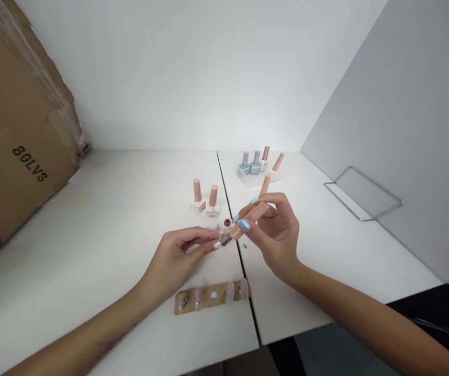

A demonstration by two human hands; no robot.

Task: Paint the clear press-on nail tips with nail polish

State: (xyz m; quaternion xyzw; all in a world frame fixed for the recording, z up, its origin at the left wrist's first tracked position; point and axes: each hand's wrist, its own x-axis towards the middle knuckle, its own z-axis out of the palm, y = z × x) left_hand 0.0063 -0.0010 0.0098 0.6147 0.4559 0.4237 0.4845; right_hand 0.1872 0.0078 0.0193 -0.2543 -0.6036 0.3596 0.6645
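My right hand [277, 227] holds the peach cap [251, 218] of a nail polish bottle between thumb and fingers, its brush [226, 240] angled down to the left. In my left hand [181, 253], thumb and index finger pinch a small clear false nail [218, 245]; the brush tip is right at it, though I cannot tell whether they touch. Just behind the fingertips stands an uncapped polish bottle [227, 223] with a dark opening. Nearer the front edge lies a brown strip [205, 297] with several clear false nails on it and a whitish dot.
Two peach-capped bottles [213, 202] stand behind my left hand. A white tray [258, 180] farther back holds several polish bottles. Another peach cap [266, 184] rises behind my right hand. A cardboard box [21, 120] is at left, a wire frame [363, 194] at right. A seam splits the tabletop.
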